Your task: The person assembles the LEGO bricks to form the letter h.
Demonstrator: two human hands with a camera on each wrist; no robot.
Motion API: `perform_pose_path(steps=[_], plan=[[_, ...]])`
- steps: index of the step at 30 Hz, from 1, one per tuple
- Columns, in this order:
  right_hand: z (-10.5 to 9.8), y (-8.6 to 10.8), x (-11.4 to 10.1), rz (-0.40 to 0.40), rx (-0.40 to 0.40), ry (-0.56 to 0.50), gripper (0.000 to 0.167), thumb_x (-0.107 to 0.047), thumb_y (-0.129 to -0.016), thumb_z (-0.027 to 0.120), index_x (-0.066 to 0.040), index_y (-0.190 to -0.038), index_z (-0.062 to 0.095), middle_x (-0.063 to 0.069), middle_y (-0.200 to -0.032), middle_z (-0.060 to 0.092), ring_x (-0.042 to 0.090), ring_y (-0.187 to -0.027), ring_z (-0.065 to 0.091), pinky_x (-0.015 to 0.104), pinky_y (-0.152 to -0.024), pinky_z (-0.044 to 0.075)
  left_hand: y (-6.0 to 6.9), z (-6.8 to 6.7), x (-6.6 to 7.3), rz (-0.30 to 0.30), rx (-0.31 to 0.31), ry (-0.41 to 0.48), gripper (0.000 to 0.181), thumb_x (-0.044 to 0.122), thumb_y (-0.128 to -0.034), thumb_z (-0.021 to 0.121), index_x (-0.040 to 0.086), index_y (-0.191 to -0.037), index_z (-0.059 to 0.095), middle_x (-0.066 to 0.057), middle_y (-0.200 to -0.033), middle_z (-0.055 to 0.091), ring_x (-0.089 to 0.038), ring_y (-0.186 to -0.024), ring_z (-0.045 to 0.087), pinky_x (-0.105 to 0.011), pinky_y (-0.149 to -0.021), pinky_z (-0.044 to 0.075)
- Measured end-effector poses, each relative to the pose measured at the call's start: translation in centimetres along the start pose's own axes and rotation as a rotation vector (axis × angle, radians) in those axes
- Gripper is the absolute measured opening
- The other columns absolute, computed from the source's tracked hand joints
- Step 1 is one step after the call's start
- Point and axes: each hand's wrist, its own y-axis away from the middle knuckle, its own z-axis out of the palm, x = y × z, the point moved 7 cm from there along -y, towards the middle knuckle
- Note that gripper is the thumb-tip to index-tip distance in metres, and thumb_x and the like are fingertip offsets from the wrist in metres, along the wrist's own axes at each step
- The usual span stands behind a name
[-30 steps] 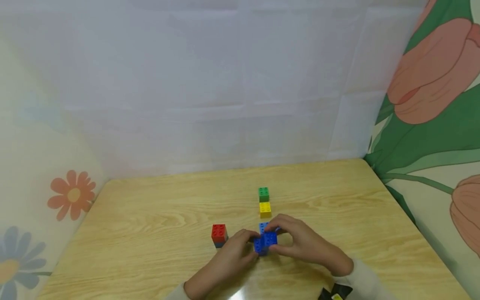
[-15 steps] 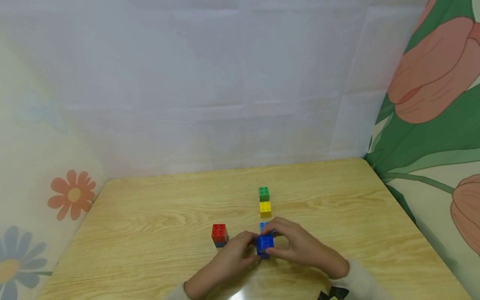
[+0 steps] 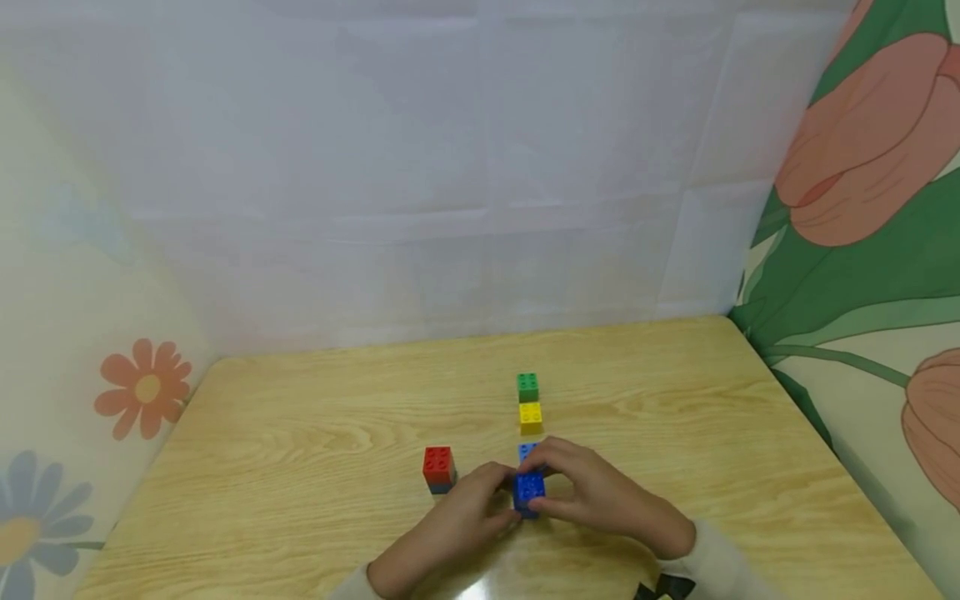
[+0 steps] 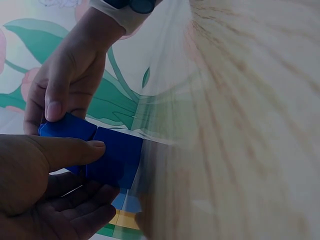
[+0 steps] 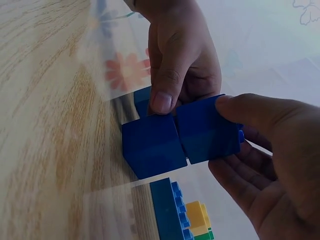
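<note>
Bricks (image 5: pixel 207 130) in dark blue stand stacked, the left hand (image 3: pixel 471 510) pinching the lower brick (image 5: pixel 152 147), the right hand (image 3: pixel 596 490) gripping the upper brick (image 3: pixel 529 483). Stacking looks nearly done; a thin seam shows, so a firmer press may be left. Just beyond the right hand, a light blue brick (image 3: pixel 527 452), yellow brick (image 3: pixel 530 417) and green brick (image 3: pixel 527 386) remain outside this stack. Beside the left hand, a red brick (image 3: pixel 438 462) already tops a darker block (image 3: pixel 440 487). No container shows.
</note>
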Motion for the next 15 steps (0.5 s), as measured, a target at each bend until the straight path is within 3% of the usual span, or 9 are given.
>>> perform_pose_path(steps=[15], plan=[[0.26,-0.04,-0.02,0.019,0.023,0.061,0.036,-0.024,-0.09,0.072,-0.014,-0.122,0.06,-0.007,-0.116,0.057,0.007,-0.104,0.058,0.028,-0.088,0.053,0.04,-0.12,0.16,0.005,0.003,-0.01,0.042,0.025,-0.0888,0.072,0.007,-0.124,0.059,-0.002,-0.116,0.062,-0.017,-0.107,0.059,-0.035,-0.09,0.051]])
